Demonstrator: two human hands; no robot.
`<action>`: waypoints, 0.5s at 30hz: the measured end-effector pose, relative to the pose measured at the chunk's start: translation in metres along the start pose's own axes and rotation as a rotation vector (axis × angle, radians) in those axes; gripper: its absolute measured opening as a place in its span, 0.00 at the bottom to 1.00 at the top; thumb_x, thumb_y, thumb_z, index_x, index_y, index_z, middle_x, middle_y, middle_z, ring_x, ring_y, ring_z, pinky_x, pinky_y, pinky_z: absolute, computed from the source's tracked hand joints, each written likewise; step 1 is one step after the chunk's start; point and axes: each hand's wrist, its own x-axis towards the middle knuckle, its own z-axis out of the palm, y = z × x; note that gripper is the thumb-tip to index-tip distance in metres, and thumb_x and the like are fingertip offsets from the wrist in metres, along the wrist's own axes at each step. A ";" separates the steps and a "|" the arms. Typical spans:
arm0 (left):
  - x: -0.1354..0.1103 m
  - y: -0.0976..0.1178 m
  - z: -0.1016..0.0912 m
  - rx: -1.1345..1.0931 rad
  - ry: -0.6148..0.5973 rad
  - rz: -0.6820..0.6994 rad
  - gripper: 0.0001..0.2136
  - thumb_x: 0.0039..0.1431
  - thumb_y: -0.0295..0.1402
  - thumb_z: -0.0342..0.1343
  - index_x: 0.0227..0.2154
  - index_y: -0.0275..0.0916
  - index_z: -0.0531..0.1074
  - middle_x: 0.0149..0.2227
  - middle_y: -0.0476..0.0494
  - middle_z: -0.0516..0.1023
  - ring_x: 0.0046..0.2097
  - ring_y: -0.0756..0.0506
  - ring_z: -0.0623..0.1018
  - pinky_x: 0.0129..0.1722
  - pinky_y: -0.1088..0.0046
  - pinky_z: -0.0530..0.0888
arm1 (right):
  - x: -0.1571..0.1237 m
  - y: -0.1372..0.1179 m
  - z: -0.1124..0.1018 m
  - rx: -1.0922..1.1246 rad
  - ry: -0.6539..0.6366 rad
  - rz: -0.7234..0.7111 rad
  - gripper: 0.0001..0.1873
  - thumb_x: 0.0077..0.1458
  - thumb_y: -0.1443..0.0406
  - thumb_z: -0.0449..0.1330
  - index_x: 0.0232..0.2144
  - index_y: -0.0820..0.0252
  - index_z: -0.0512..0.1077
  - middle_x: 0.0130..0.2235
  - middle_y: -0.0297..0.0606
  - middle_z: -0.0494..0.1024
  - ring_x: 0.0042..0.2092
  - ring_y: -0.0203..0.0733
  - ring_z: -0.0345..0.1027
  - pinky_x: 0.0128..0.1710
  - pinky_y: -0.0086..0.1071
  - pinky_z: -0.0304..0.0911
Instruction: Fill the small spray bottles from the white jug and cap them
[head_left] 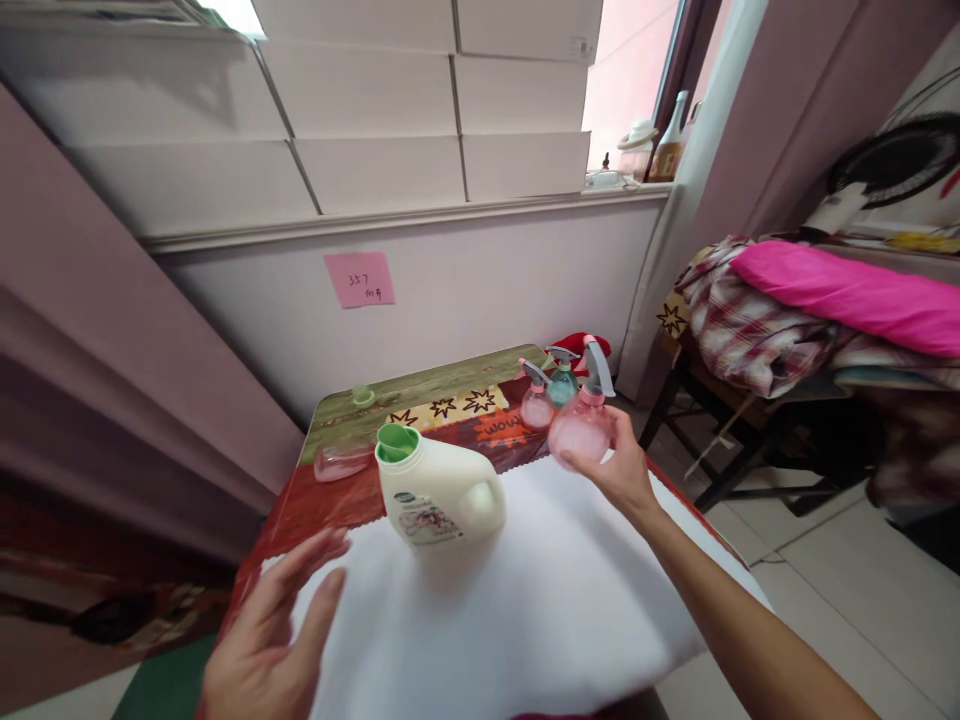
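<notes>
My right hand (619, 465) is wrapped round a pink spray bottle (579, 428) with a grey trigger head, close to two smaller-looking spray bottles at the table's back right, one pink (536, 408) and one green (562, 385). Near the middle, a cream detergent jug (442, 495) with a green spout stands uncapped on the white cloth (480, 630). My left hand (277, 630) hovers over the cloth's left side, fingers apart and holding nothing. Left of the jug, a clear pinkish container (343, 462) lies on the table, and a green cap (363, 397) sits farther back.
The patterned table (420, 385) stands against a white wall bearing a pink note (360, 280). At the right, a plaid cloth (757, 330) and a bright pink cloth (855, 290) are piled on furniture. Curtains hang on both sides.
</notes>
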 end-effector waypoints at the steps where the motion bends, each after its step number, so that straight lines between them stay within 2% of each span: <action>1: 0.001 0.022 0.013 -0.062 -0.058 0.014 0.17 0.63 0.45 0.64 0.53 0.49 0.79 0.53 0.43 0.83 0.56 0.34 0.81 0.62 0.51 0.74 | -0.013 -0.014 -0.004 0.040 -0.040 -0.060 0.48 0.42 0.47 0.75 0.62 0.53 0.64 0.60 0.48 0.78 0.58 0.59 0.74 0.59 0.50 0.69; 3: 0.002 0.059 0.040 -0.178 -0.213 0.092 0.16 0.61 0.46 0.65 0.47 0.46 0.82 0.52 0.40 0.84 0.56 0.34 0.81 0.60 0.55 0.74 | -0.037 -0.039 -0.006 0.090 -0.113 -0.155 0.45 0.46 0.49 0.73 0.63 0.52 0.65 0.61 0.47 0.77 0.60 0.60 0.73 0.59 0.51 0.69; 5: 0.002 0.085 0.066 -0.329 -0.346 0.124 0.18 0.61 0.44 0.66 0.51 0.44 0.82 0.56 0.37 0.82 0.60 0.34 0.78 0.62 0.57 0.71 | -0.060 -0.058 0.001 0.120 -0.170 -0.254 0.44 0.47 0.51 0.73 0.64 0.51 0.65 0.62 0.47 0.76 0.62 0.60 0.72 0.61 0.52 0.68; 8: -0.006 0.108 0.095 -0.569 -0.377 0.139 0.23 0.61 0.43 0.68 0.57 0.43 0.78 0.60 0.35 0.79 0.64 0.35 0.75 0.65 0.58 0.68 | -0.090 -0.074 0.020 0.113 -0.152 -0.432 0.47 0.47 0.53 0.76 0.67 0.49 0.64 0.61 0.47 0.77 0.59 0.62 0.72 0.61 0.55 0.67; 10: -0.012 0.116 0.104 -0.671 -0.301 0.080 0.17 0.65 0.44 0.65 0.52 0.42 0.79 0.54 0.36 0.81 0.59 0.36 0.78 0.61 0.59 0.71 | -0.107 -0.077 0.032 0.119 -0.095 -0.518 0.50 0.47 0.54 0.77 0.68 0.47 0.63 0.59 0.47 0.77 0.58 0.62 0.72 0.60 0.57 0.67; 12: -0.015 0.119 0.105 -0.770 -0.216 0.048 0.14 0.69 0.45 0.60 0.46 0.41 0.79 0.47 0.38 0.83 0.53 0.38 0.80 0.57 0.59 0.73 | -0.121 -0.077 0.038 0.191 -0.090 -0.513 0.50 0.47 0.52 0.77 0.68 0.46 0.63 0.60 0.49 0.75 0.59 0.63 0.70 0.61 0.59 0.66; 13: -0.014 0.119 0.102 -0.824 -0.203 0.046 0.13 0.69 0.45 0.59 0.44 0.41 0.79 0.44 0.39 0.82 0.51 0.39 0.81 0.57 0.59 0.73 | -0.126 -0.077 0.039 0.265 -0.120 -0.458 0.49 0.48 0.48 0.76 0.68 0.47 0.63 0.62 0.50 0.73 0.62 0.64 0.68 0.61 0.60 0.66; 15: -0.010 0.119 0.092 -0.931 -0.251 0.045 0.14 0.69 0.47 0.59 0.42 0.40 0.78 0.39 0.41 0.81 0.49 0.39 0.81 0.56 0.57 0.74 | -0.133 -0.078 0.036 0.472 -0.207 -0.244 0.50 0.49 0.39 0.72 0.68 0.48 0.63 0.67 0.52 0.68 0.66 0.66 0.64 0.59 0.58 0.69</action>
